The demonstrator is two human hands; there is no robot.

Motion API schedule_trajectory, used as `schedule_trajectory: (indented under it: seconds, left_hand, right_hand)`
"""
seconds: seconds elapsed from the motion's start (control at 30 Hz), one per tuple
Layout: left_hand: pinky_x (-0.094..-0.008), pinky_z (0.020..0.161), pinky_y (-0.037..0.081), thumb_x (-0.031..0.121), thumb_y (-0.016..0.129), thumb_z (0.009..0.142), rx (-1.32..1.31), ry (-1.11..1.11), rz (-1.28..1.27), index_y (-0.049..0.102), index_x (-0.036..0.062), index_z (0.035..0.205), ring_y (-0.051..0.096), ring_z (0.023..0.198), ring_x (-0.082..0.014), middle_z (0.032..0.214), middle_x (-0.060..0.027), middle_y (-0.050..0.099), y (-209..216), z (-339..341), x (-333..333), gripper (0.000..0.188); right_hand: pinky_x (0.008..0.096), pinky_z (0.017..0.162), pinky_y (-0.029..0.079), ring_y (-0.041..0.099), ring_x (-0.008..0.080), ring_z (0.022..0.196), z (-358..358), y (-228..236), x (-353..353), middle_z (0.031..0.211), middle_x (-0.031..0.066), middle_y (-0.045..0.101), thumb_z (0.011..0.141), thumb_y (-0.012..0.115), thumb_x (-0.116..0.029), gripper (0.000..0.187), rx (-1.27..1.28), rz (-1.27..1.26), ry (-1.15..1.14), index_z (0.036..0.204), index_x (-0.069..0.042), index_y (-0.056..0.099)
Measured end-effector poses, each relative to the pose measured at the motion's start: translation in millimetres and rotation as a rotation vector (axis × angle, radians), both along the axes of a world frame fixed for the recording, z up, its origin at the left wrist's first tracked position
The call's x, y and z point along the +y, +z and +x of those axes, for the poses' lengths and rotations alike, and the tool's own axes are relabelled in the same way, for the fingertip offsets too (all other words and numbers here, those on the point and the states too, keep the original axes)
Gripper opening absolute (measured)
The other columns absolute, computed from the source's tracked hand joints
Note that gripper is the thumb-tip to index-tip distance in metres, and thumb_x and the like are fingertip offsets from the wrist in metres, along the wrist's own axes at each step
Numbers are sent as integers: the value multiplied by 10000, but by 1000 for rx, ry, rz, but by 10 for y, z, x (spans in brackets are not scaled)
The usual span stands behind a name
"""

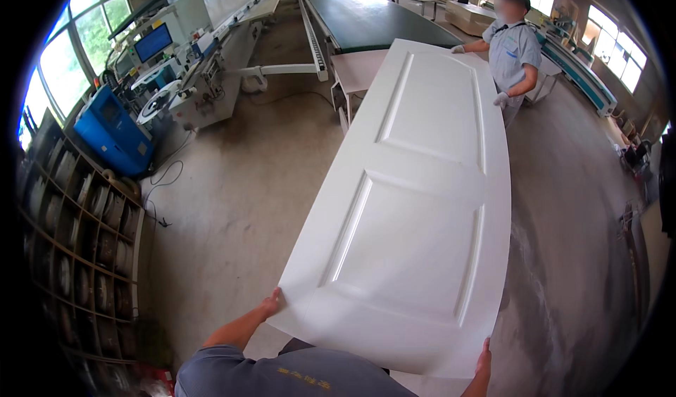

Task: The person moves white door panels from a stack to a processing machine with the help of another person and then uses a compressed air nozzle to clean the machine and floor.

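Note:
A white door panel (pixel 415 165) with two raised rectangular mouldings stretches away from me, roughly flat. My left hand (pixel 271 303) grips its near left edge, the fingers mostly hidden beneath. On the near right edge, my right hand (pixel 484 360) holds the same panel from the side, thumb upward. At the far end a co-worker (pixel 514 52) in a grey shirt and cap stands on the right. One of that person's gloved hands (pixel 458 49) is at the far edge, and the other gloved hand (pixel 501 100) is at the right edge.
A long dark-green conveyor table (pixel 373 13) lies beyond the panel, with a pale board-topped stand (pixel 355 70) near its end. Left are a machine with a screen (pixel 153 43), a blue cabinet (pixel 115 131), a floor cable (pixel 165 179) and a rack of rolls (pixel 84 253).

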State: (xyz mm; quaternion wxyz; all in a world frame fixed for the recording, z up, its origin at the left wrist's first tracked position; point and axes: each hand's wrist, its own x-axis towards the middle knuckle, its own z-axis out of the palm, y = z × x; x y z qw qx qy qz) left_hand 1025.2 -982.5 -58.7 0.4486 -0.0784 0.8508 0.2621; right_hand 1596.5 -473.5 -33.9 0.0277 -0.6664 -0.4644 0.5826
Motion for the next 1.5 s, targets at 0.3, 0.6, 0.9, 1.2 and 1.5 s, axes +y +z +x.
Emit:
schedule_trajectory:
  seconds: [0.3, 0.6, 0.9, 1.2, 1.5]
  left_hand:
    - [-459, 995, 384, 775, 218, 878, 361, 72, -90, 645, -12, 1142, 540, 1161, -423, 1118, -299, 620, 1423, 894, -1997, 933]
    - [-456, 959, 411, 740, 291, 894, 423, 195, -105, 634, -91, 1071, 550, 1128, -416, 1129, -292, 616, 3047, 2441, -3129, 916]
    - [-453, 1043, 346, 747, 240, 893, 454, 264, -142, 584, -110, 1169, 477, 1230, -445, 1225, -343, 542, 2752, 4717, -4356, 965]
    - [-421, 1112, 274, 775, 212, 871, 281, 433, -198, 459, -146, 1299, 379, 1340, -407, 1366, -311, 456, 3173, 5651, -4921, 1045]
    - [-415, 1099, 295, 757, 210, 882, 256, 452, -159, 473, -119, 1304, 413, 1317, -404, 1368, -307, 457, 3213, 6047, -5946, 1007]
  right_hand:
    - [384, 1055, 363, 477, 282, 1250, 469, 663, -1725, 1352, 195, 514, 897, 401, -706, 912, 96, 121, -12, 1358, 81, 432]
    - [423, 1132, 260, 311, 288, 1391, 1670, 1075, -2575, 1518, 117, 329, 921, 405, -645, 829, 189, 128, 92, 1496, -66, 261]
    - [430, 1127, 265, 341, 299, 1372, 2383, 2570, -2748, 1484, 148, 377, 916, 433, -639, 849, 325, -249, 49, 1464, -4, 302]
    - [455, 1102, 281, 401, 323, 1315, 2713, 3056, -3087, 1394, 199, 464, 931, 456, -581, 798, 112, 51, 532, 1381, 75, 389]
    - [394, 977, 451, 571, 267, 1146, 2655, 2841, -3853, 1246, 134, 597, 948, 497, -453, 574, 452, -141, 503, 1293, 5, 516]
